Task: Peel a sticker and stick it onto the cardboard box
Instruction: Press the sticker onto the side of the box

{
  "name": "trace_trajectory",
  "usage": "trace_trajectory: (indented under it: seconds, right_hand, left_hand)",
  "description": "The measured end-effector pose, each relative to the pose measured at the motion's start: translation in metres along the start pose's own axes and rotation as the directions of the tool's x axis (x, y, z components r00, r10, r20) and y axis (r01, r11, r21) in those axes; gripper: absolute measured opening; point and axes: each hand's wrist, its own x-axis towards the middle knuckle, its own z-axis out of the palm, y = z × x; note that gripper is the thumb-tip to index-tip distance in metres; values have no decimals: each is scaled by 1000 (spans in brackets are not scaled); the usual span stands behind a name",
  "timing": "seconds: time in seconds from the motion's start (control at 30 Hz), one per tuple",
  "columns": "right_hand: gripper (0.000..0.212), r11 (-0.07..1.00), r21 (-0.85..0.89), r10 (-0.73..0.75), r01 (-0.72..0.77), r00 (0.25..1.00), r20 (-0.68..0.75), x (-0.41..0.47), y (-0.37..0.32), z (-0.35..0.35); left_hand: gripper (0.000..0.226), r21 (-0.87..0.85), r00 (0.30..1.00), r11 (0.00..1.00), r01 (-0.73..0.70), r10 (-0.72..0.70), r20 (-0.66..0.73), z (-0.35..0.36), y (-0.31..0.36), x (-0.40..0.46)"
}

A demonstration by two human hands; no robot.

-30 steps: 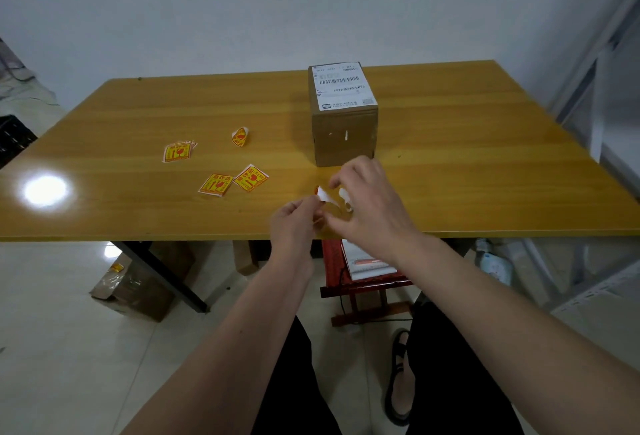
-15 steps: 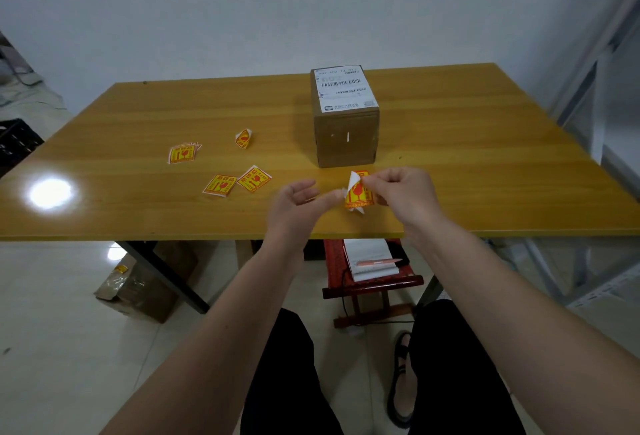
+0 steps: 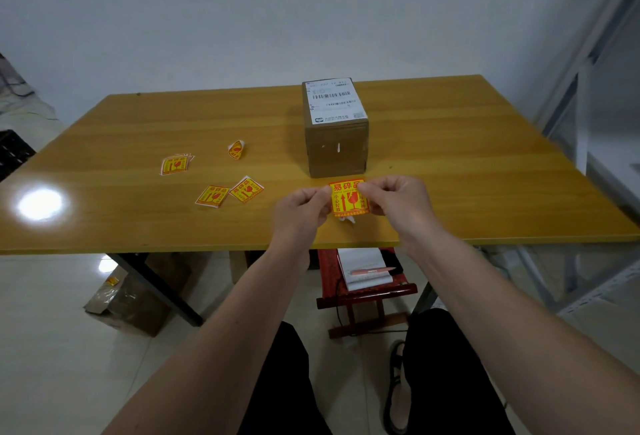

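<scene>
Yellow-red sticker point(image 3: 348, 197) held flat, apparently peeled, before upright cardboard box point(image 3: 336, 137)

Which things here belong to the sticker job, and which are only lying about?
In use:
- held sticker, stretched between left hand and right hand
- cardboard box, just beyond it

Lying about:
- spare stickers on the table
- curled sticker
- notepad under the table

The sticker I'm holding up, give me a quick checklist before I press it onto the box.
1. Sticker pinched by left hand and right hand: ok.
2. Sticker flat, print facing the camera: ok.
3. Backing fully off: cannot tell; a white scrap shows below it.
4. Near face of cardboard box unobstructed: ok.
5. Sticker touching box: not ok, not yet there.
</scene>
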Motion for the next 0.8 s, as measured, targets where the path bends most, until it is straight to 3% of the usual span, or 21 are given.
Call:
trace_trajectory:
  seconds: [0.27, 0.4, 0.53, 0.67, 0.8]
  right_hand:
    - [19, 999, 37, -28, 32, 992, -122, 43, -1, -3]
    - [17, 998, 28, -48, 52, 990, -130, 66, 1, 4]
    - [24, 994, -34, -114, 109, 960, -256, 89, 2, 19]
    - [23, 986, -115, -148, 121, 951, -270, 105, 2, 29]
    - [24, 978, -148, -180, 147, 955, -236, 118, 4, 37]
  left_hand:
    - [13, 23, 973, 994, -102, 105, -204, 3, 7, 47]
    - [8, 153, 947, 967, -204, 235, -220, 8, 9, 67]
    - [55, 484, 832, 783, -390, 525, -179, 11, 3, 93]
    - [66, 654, 750, 578, -488, 661, -26, 11, 5, 111]
    - [71, 689, 713, 438, -577, 682, 164, 10, 2, 126]
